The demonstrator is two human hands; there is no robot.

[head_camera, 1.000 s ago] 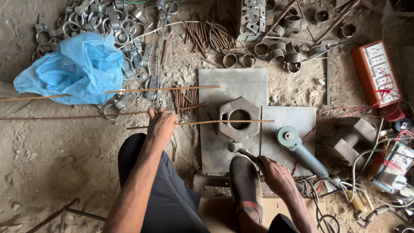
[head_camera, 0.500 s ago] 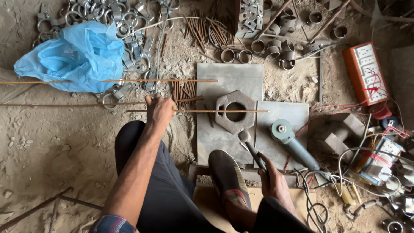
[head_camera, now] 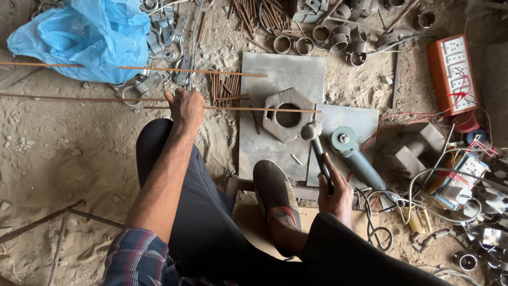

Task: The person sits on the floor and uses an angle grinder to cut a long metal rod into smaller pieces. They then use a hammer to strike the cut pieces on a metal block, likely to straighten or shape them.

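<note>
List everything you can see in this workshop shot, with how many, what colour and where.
thin rod: one, rusty, held across hexagonal block
hexagonal block: one, grey, on steel plates
steel plates: two, grey, centre floor
hammer: one, dark, raised beside block
angle grinder: one, blue-grey, on right plate
plastic bag: one, blue, top left
metal rings: several, grey, top
socket board: one, orange, right
left hand: gripping rod
right hand: gripping hammer handle
foot: on plate edge
</note>
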